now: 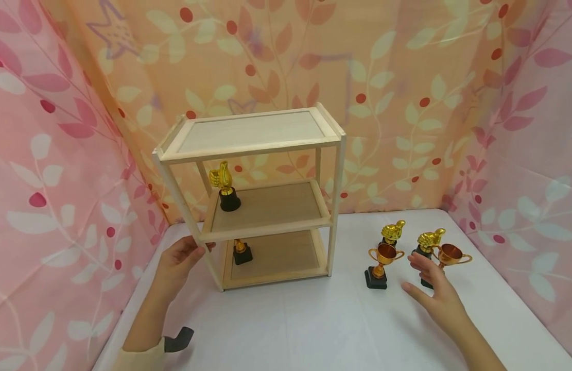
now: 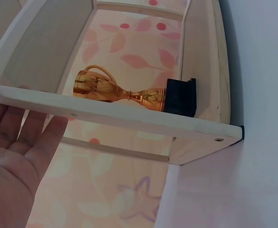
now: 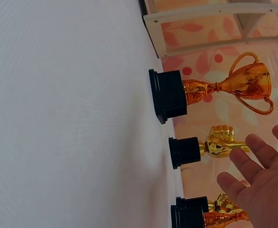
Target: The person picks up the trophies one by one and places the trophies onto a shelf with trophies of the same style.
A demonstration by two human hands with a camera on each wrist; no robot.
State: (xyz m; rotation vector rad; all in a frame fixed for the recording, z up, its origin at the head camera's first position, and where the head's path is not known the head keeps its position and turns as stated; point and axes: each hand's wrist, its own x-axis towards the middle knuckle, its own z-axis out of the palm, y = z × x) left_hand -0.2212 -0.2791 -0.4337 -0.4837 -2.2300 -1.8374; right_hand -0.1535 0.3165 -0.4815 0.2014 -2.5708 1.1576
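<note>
My left hand [image 1: 176, 263] holds the left front post of a pale wooden three-tier shelf [image 1: 258, 131], its fingers [image 2: 48, 133] behind the post and the thumb on the other side. On the middle tier stands a gold thumbs-up trophy [image 1: 229, 198] with a black base. A two-handled cup trophy [image 2: 179, 97] stands upright on the bottom tier, partly hidden in the head view. My right hand [image 1: 440, 299], fingers spread and holding nothing, hovers by a bronze-coloured cup trophy [image 1: 378, 270] and overlaps a second cup trophy [image 1: 452, 255]. Two thumbs-up trophies [image 1: 391, 232] stand behind these cups.
A white cloth covers the table [image 1: 304, 330]. Floral curtains [image 1: 387, 103] enclose the back and both sides. A dark strap end [image 1: 179, 340] sticks out from the left wrist beside a pale sleeve [image 1: 139, 359].
</note>
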